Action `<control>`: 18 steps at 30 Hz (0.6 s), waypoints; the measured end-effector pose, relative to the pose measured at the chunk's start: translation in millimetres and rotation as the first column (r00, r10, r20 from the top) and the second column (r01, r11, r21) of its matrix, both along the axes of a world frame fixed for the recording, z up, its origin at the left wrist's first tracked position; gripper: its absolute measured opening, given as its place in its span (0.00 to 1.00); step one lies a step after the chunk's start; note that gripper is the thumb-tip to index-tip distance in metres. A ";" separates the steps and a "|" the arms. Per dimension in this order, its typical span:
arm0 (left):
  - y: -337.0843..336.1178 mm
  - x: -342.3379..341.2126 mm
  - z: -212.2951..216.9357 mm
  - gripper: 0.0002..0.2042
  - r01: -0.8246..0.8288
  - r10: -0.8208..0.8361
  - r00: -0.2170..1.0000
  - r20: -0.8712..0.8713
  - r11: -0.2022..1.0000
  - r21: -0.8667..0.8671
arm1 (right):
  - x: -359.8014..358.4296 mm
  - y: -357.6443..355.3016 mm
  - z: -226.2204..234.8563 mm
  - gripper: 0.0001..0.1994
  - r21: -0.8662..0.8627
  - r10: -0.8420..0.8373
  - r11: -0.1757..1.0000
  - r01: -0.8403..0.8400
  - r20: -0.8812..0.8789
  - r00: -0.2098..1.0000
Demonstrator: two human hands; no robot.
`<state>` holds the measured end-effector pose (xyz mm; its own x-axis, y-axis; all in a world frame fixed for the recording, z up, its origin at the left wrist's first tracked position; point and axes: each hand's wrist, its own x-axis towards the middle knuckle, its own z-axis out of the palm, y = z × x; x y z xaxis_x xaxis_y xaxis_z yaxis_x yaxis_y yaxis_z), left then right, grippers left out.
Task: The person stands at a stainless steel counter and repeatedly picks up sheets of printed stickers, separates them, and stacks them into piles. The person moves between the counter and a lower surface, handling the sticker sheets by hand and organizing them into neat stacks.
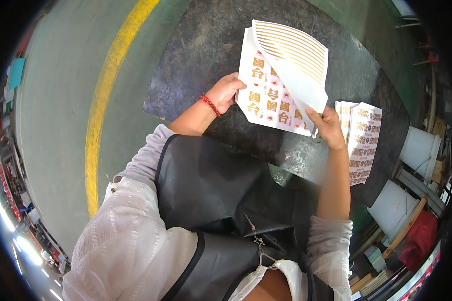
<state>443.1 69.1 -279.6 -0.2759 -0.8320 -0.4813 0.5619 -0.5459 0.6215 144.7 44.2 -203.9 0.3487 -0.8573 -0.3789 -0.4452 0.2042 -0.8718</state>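
Note:
A small stack of printed label sheets, white with gold characters and small red marks, is held up in front of me over a dark table. At its left edge my left hand, with a red bead bracelet on the wrist, grips the sheets between thumb and fingers. My right hand pinches the lower right corner. Across the upper right of the stack lies a curled white sheet, with curved gold stripes along its far part. The fingers under the sheets are hidden.
The dark, scuffed table spreads beneath the sheets. To the right lies another pile of printed sheets. Beyond the table's right edge stand white buckets and a red cloth. A yellow line runs along the green floor.

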 end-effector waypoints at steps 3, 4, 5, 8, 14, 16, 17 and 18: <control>0.0 1.6 -0.7 0.19 0.019 -0.020 0.999 0.034 1.000 0.016 | 3.2 -0.7 10.5 0.16 0.012 -0.077 0.997 0.077 0.057 0.995; 1.5 1.1 2.2 0.19 0.021 -0.022 0.999 0.034 1.000 0.020 | 4.3 -0.5 14.3 0.15 0.001 -0.095 0.995 0.095 0.079 0.992; 1.4 0.7 3.5 0.18 0.009 -0.010 1.000 0.029 1.000 0.029 | 2.6 -1.2 15.3 0.15 0.005 -0.106 0.994 0.106 0.078 0.991; 3.3 0.0 1.1 0.17 -0.041 0.040 0.999 0.010 0.997 0.072 | -6.1 -3.8 18.7 0.15 0.027 -0.142 0.990 0.140 0.079 0.987; 8.8 3.6 -10.5 0.18 -0.091 0.091 0.996 0.010 0.989 0.113 | -14.8 -1.3 19.8 0.16 0.038 -0.212 0.977 0.209 0.206 0.955; 10.0 6.5 -9.4 0.17 -0.098 0.086 0.992 0.095 0.988 0.119 | -9.4 1.4 20.5 0.14 0.070 -0.202 0.979 0.192 0.178 0.963; 9.7 8.1 -9.1 0.17 -0.081 0.062 0.986 0.156 0.989 0.122 | -6.3 4.1 18.9 0.13 0.095 -0.188 0.980 0.176 0.142 0.972; 8.1 11.1 -7.6 0.16 -0.069 0.041 0.975 0.217 0.990 0.124 | -2.8 5.3 18.1 0.13 0.118 -0.170 0.980 0.157 0.108 0.979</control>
<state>454.1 77.1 -287.1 -0.1106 -0.7695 -0.6290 0.4550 -0.6019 0.6563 142.0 49.5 -185.8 0.2544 -0.8624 -0.4377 -0.2937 0.3623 -0.8846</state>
